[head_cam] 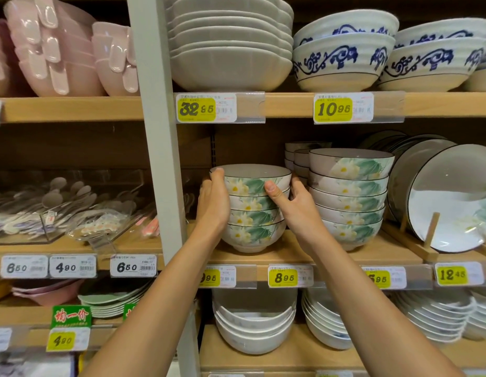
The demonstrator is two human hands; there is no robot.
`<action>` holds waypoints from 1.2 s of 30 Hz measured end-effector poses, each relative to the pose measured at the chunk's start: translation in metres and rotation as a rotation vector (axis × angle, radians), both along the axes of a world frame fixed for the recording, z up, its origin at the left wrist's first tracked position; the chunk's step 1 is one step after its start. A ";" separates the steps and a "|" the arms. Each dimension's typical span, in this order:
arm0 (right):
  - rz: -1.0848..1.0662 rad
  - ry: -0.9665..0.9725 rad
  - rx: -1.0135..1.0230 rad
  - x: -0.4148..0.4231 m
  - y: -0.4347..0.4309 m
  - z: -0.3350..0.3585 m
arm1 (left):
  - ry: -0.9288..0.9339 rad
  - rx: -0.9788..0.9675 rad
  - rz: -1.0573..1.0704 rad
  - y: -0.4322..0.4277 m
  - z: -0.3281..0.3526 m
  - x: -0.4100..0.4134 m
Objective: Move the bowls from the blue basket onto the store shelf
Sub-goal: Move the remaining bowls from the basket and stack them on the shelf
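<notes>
Glazed ceramic, cream with green leaves and yellow-centred lotus flowers, made up the bowl stack (pixel 254 213) that both hands clasped on the middle wooden shelf (pixel 296 258). It counted four bowls, nested one in another. Its foot appeared to sit on the board, close to the grey upright post (pixel 160 159) on the left.

The left hand (pixel 213 205) was curled round the stack's left flank, reaching up to the top rim. The right hand (pixel 295 208) cupped the opposite flank, its thumb pressed flat on the painted front of the top bowl. Gripping from two sides probably stopped the nested bowls from sliding apart and let the lot travel as one load instead of four.

Just to the right stood a neighbouring stack (pixel 348 198) of the same pattern, five bowls high, near the held one but not touching it. Setting like beside like, above the yellow price tag (pixel 284 277) reading 8.95, seemed the reason for this spot. Behind that stack smaller bowls were piled, too hidden to count.

Farther right, matching plates (pixel 451 200) leaned on edge in a wooden rack (pixel 429 232), presumably so that their painted faces showed; their number could not be told. The blue basket was out of view, so what it held could not be judged.
</notes>
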State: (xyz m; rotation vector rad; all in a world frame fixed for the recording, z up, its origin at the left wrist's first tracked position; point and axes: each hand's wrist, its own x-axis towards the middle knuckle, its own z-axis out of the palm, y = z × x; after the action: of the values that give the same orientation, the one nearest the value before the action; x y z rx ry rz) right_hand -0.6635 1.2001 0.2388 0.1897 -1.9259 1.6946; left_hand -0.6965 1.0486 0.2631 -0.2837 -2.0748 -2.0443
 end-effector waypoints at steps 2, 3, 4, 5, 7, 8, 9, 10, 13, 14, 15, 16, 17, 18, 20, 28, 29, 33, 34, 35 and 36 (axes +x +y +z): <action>0.009 -0.007 0.001 0.000 -0.001 -0.001 | 0.012 0.000 0.014 0.000 0.000 0.000; 0.013 -0.011 0.000 0.000 -0.001 -0.001 | 0.016 -0.001 0.021 0.000 0.000 0.000; 0.013 -0.014 0.001 0.000 -0.001 -0.001 | 0.011 0.000 0.017 0.000 0.000 0.000; 0.012 -0.016 0.005 0.001 -0.001 -0.001 | -0.001 0.004 0.003 0.000 0.001 0.001; 0.010 -0.021 0.010 0.001 -0.001 0.000 | -0.022 0.016 -0.017 0.000 0.002 0.000; 0.012 -0.023 0.009 0.002 -0.001 0.000 | -0.020 0.018 -0.016 0.000 0.002 0.001; 0.015 -0.026 0.005 0.003 -0.002 0.000 | -0.016 0.018 -0.010 0.000 0.002 0.001; 0.014 -0.027 0.004 0.003 -0.002 0.000 | -0.015 0.019 -0.007 0.000 0.001 0.002; 0.003 -0.025 0.014 0.004 -0.002 0.001 | -0.048 0.036 -0.045 -0.001 0.000 0.002; 0.005 -0.024 0.010 0.004 -0.002 0.002 | -0.059 0.036 -0.059 -0.001 0.000 0.001; 0.010 -0.023 0.001 0.004 -0.001 0.002 | -0.063 0.035 -0.069 -0.001 0.000 0.001; 0.014 -0.022 -0.009 0.004 -0.001 0.002 | -0.063 0.035 -0.076 -0.002 0.001 0.001; 0.017 -0.020 -0.017 0.004 -0.001 0.002 | -0.064 0.036 -0.079 -0.002 0.001 0.000; 0.018 -0.019 -0.023 0.004 -0.002 0.001 | -0.061 0.038 -0.080 -0.003 0.000 0.000; 0.014 -0.023 -0.030 0.004 -0.003 0.000 | -0.057 0.045 -0.074 -0.003 -0.002 0.000; -0.011 -0.019 -0.049 0.016 -0.020 -0.011 | -0.056 0.168 -0.099 -0.005 -0.019 0.013; -0.029 -0.024 -0.037 0.020 -0.023 -0.016 | -0.039 0.195 -0.105 -0.005 -0.027 0.021; -0.042 0.023 0.029 0.030 -0.036 -0.035 | 0.027 0.155 -0.122 0.007 -0.046 0.048; -0.036 0.034 0.026 0.030 -0.037 -0.036 | 0.029 0.142 -0.117 0.009 -0.046 0.049; -0.028 0.042 0.006 0.029 -0.036 -0.037 | 0.025 0.142 -0.123 0.009 -0.045 0.048; -0.018 0.041 -0.026 0.029 -0.035 -0.036 | 0.014 0.153 -0.136 0.008 -0.042 0.046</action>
State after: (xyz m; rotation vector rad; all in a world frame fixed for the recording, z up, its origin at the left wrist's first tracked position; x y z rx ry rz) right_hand -0.6344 1.1646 0.2032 0.1952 -1.8699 1.6904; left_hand -0.6504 1.0563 0.2215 -0.4225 -1.9260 -2.2575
